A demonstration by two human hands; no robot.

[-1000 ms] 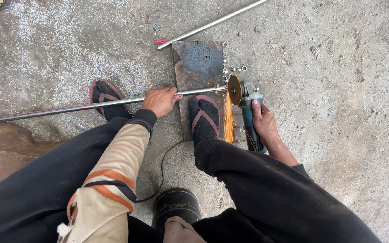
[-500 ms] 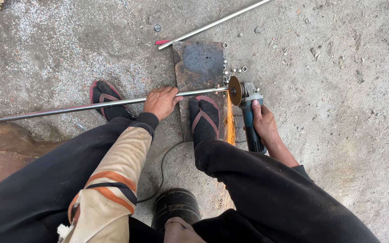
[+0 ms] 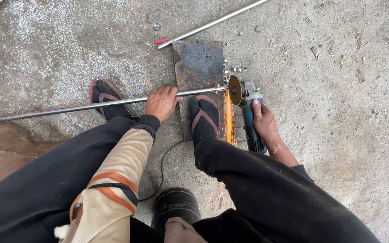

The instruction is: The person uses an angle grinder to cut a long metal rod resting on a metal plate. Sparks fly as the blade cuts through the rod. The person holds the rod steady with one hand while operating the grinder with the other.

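My left hand [image 3: 160, 102] grips a long thin steel tube [image 3: 68, 108] that runs from the far left across to a rusty steel plate [image 3: 199, 63] on the floor. My right hand [image 3: 263, 121] holds a blue-grey angle grinder [image 3: 248, 110]. Its disc [image 3: 235, 90] bites into the tube's right end and throws a stream of orange sparks [image 3: 228, 119] toward me. My right foot [image 3: 205, 117], in a sandal, stands on the plate just left of the sparks. My left foot [image 3: 106, 96] rests under the tube.
A second steel tube [image 3: 212, 23] lies diagonally at the top beside a red marker [image 3: 162, 41]. Several short cut tube pieces [image 3: 236, 69] lie by the plate's right edge. A black cable [image 3: 160, 168] runs to a black cylinder [image 3: 175, 206] between my knees. The floor is rough concrete.
The sparks keep flying as the disc stays at the tube's end. Both hands and feet hold the same places.
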